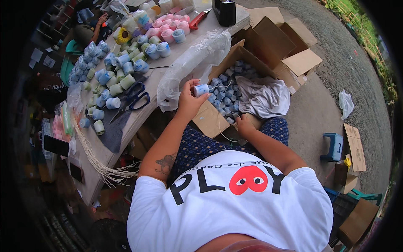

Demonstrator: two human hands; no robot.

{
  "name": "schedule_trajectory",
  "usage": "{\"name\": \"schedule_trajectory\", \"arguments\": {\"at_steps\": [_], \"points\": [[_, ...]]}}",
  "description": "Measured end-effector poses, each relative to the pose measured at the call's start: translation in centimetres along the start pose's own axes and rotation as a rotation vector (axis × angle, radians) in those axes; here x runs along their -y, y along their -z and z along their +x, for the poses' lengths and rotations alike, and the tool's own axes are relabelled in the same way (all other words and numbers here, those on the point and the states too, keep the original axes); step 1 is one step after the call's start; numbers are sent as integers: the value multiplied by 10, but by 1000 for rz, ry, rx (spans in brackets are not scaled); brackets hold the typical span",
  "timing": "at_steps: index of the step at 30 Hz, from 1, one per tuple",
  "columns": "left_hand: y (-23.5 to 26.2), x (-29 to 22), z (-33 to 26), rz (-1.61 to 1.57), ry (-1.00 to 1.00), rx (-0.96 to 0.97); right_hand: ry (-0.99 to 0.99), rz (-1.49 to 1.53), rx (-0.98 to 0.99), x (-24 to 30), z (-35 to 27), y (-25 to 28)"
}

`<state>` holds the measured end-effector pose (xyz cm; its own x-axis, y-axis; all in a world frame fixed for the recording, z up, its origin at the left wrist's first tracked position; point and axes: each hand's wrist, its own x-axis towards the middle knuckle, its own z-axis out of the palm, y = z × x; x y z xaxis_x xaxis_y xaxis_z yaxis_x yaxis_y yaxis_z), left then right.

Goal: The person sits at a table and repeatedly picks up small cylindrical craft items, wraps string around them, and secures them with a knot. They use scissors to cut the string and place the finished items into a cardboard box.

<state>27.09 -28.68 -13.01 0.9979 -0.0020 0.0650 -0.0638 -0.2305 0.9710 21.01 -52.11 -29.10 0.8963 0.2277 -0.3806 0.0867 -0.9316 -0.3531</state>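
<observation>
Held up over the near side of a cardboard box, a small blue-and-white candle [201, 90] is pinched between the thumb and fingers of my left hand [191, 98]. A long white wick [219, 115] trails from this candle and loops down toward my lap. My right hand [245, 126] is closed at the box's near edge, beside a brown flap; what its fingers hold is hidden. Many blue candles [224, 95] fill the open cardboard box [252, 56], and a grey cloth [264, 98] drapes over its right side.
On the table [184, 52] at left lie blue and green candles [115, 89], pink candles [168, 33], dark-handled scissors [133, 98], a thin metal rod [161, 66] and clear plastic [197, 61]. A wick bundle [98, 161] hangs over its edge. A blue stool [332, 147] stands right; another person [90, 31] sits far left.
</observation>
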Motion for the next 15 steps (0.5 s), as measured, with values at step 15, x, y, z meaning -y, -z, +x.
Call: {"name": "schedule_trajectory", "arguments": {"at_steps": [15], "points": [[-49,85,39,404,-157,74,152,1901,-298,-98,-84,215]]}}
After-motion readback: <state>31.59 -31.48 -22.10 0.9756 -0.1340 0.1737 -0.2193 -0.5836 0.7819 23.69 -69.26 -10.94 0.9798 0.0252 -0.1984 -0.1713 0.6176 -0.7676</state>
